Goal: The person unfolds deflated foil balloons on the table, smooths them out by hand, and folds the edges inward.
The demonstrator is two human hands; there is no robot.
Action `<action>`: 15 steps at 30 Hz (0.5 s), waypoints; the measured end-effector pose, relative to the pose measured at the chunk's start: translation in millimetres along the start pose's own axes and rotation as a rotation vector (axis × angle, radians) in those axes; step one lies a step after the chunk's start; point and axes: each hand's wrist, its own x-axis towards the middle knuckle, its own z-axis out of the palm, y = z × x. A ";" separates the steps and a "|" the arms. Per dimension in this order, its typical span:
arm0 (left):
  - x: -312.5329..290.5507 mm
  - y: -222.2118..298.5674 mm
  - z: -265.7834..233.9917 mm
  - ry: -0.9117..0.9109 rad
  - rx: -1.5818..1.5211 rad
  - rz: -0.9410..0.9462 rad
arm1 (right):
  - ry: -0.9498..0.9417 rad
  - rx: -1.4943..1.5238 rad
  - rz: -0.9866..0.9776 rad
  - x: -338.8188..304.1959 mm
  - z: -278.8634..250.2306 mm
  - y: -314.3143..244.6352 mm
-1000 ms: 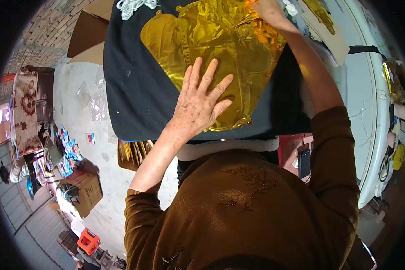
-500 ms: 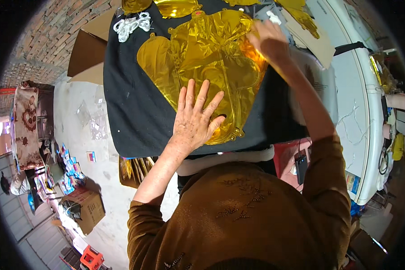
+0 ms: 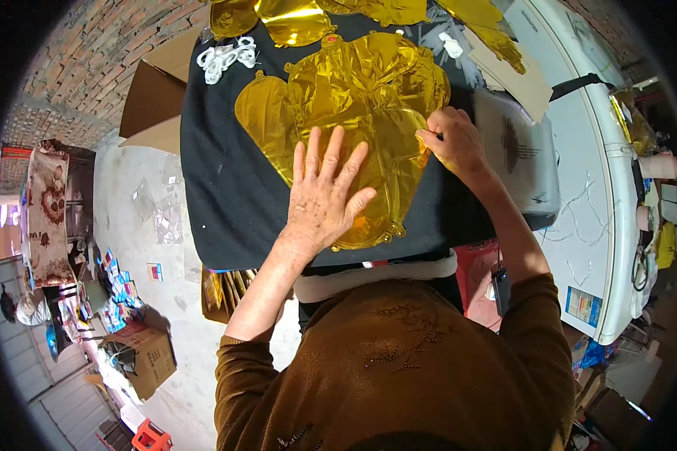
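A gold foil balloon (image 3: 346, 90), flat and uninflated, lies across the black cloth of the table in front of me. My left hand (image 3: 320, 192) rests palm down on its lower part, fingers stretched and apart. At the balloon's right edge my right hand (image 3: 457, 143) is closed, thumb and fingers pinched on the foil rim. Small tabs with holes stick out along the balloon's outline, at the top and at the near end. What else the right fingers may hold is hidden.
More gold foil balloons (image 3: 293, 21) lie at the far edge. A white string bundle (image 3: 226, 59) sits far left on the black cloth (image 3: 222, 180). Clear plastic bags (image 3: 519, 150) lie to the right, beside a white surface (image 3: 579, 210). An open cardboard box (image 3: 154, 98) stands beyond the left edge.
My right hand has come down and toward me from the balloon's upper right to its right edge, where it pinches the foil. My left hand stays spread on the balloon.
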 end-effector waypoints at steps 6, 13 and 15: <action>15.8 -4.2 17.1 0.040 0.017 0.001 | 0.024 0.092 0.011 9.0 -0.1 -11.2; 21.1 -1.9 38.0 0.034 0.004 0.048 | 0.020 0.564 -0.073 26.4 6.4 -47.2; 22.0 -1.8 40.6 0.010 -0.002 0.032 | -0.128 0.695 0.060 29.5 10.3 -64.5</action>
